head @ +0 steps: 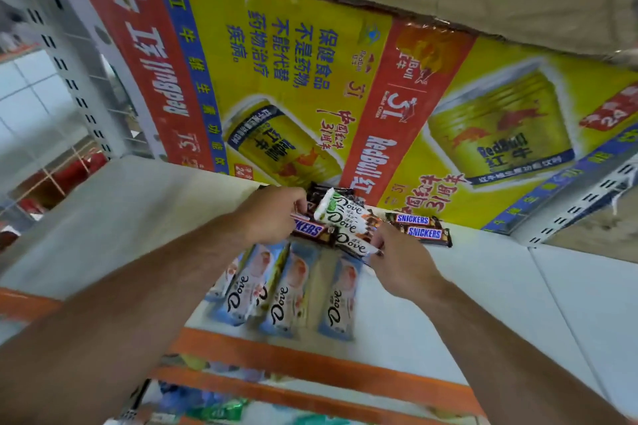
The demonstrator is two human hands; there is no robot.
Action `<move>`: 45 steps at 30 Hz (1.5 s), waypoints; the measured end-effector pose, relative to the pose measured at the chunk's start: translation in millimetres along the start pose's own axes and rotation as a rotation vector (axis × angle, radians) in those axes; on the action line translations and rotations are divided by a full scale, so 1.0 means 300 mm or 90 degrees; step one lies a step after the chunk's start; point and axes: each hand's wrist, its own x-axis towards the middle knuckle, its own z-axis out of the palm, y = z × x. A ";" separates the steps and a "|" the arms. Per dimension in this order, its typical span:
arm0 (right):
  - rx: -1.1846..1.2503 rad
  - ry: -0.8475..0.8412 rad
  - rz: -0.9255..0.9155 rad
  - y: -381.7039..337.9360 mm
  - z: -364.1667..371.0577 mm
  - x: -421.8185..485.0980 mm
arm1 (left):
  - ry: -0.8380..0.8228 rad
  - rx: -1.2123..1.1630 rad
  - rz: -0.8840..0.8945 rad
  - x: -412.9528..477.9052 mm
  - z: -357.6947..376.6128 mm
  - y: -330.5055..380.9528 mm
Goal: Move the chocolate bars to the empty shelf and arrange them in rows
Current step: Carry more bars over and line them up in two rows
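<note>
Contact confirmed: my left hand (272,214) and right hand (404,262), close together, both clamp white-wrapped Dove chocolate bars (345,217) over the white shelf (500,304), just behind four pale-blue Dove bars (297,290) in a row.

The left forearm (138,286) and right forearm (500,331) reach forward and converge. The left grip (272,214) is knuckles-up with curled fingers. The right grip (404,262) faces it. Both pinch one bundle of chocolate bars (345,217).

dove bars (286,290) lie at the shelf (483,304) front, snickers bars (419,228) behind, before the carton (293,79).
</note>
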 end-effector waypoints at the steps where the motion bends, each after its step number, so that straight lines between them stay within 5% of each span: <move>1: 0.025 0.006 0.011 0.005 -0.011 -0.008 | 0.000 -0.029 -0.003 0.008 -0.007 0.008; 5: 0.129 0.056 0.078 0.037 -0.047 -0.050 | -0.022 -0.093 0.017 0.027 -0.008 0.063; 17: 0.147 -0.013 0.074 0.311 -0.210 -0.330 | -0.099 -0.156 0.045 0.014 0.153 0.467; 31: 0.183 0.077 0.136 0.971 -0.461 -0.896 | -0.216 -0.257 0.095 -0.124 0.564 1.335; 45: 0.231 0.177 0.341 1.559 -0.561 -1.267 | -0.399 -0.216 0.249 -0.041 0.988 2.072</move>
